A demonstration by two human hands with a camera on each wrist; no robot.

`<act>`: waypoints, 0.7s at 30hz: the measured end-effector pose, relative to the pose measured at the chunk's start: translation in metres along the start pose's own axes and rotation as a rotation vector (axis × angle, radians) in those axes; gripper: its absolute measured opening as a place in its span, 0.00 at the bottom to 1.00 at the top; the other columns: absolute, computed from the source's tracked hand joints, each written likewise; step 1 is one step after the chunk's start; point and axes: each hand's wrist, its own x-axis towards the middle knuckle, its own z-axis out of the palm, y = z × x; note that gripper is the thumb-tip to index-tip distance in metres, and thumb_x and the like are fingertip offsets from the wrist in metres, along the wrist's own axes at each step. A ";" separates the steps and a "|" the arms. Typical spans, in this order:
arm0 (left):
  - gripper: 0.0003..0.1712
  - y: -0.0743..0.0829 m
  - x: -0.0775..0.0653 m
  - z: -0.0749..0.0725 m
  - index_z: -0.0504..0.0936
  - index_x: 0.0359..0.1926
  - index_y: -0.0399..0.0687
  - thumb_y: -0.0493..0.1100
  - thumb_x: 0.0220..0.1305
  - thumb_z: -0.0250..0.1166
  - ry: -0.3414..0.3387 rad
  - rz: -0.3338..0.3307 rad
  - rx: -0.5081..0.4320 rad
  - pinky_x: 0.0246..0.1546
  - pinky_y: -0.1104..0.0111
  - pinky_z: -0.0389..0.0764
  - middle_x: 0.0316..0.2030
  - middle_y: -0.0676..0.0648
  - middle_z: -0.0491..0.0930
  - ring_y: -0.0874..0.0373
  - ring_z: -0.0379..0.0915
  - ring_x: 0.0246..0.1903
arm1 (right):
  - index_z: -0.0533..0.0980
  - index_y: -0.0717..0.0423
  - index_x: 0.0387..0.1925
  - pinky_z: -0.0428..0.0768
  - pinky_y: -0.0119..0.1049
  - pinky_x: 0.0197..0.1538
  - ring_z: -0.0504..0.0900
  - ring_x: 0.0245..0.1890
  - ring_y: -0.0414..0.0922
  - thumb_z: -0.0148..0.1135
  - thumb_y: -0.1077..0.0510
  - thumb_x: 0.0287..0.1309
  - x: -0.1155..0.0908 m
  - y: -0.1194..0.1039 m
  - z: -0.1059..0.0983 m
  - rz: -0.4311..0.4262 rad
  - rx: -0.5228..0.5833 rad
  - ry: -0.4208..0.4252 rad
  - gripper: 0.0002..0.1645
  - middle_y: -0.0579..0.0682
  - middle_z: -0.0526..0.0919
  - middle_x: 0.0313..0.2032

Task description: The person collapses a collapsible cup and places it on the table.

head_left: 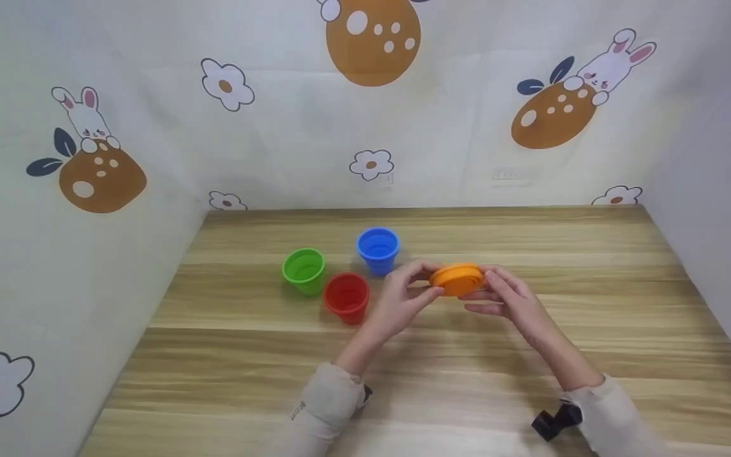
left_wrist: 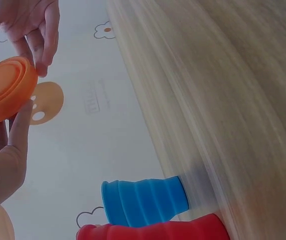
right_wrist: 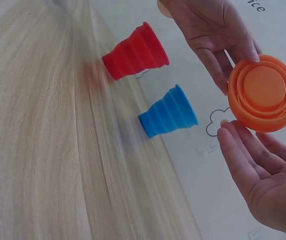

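Observation:
My left hand (head_left: 397, 301) pinches a flattened orange collapsible cup (head_left: 457, 280) by its edge, thumb on the near side. Its ringed face shows in the right wrist view, where the left hand (right_wrist: 215, 37) comes from above. The right hand (head_left: 518, 303) is at the cup's other edge, fingers fairly straight and fingertips at the rim. In the left wrist view the right hand (left_wrist: 30, 25) hangs over the cup (left_wrist: 12, 87), and its thumb looks apart from it. Left of the hands stand a red cup (head_left: 346, 298), a blue cup (head_left: 378, 249) and a green cup (head_left: 304, 270), all upright and extended.
The cups stand on a wood-grain table (head_left: 232, 368). Pale cloth walls (head_left: 454, 127) printed with rabbits and flowers enclose it at the back and sides. A black wrist device (head_left: 556, 421) is on the right sleeve (head_left: 613, 412). The red cup stands close beside the left forearm.

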 end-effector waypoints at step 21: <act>0.28 -0.006 0.003 0.005 0.72 0.64 0.44 0.38 0.65 0.67 -0.019 -0.068 -0.003 0.66 0.61 0.75 0.64 0.45 0.73 0.50 0.70 0.66 | 0.68 0.72 0.62 0.85 0.33 0.53 0.85 0.50 0.40 0.51 0.58 0.74 -0.001 0.004 0.001 -0.048 -0.011 0.130 0.24 0.43 0.84 0.50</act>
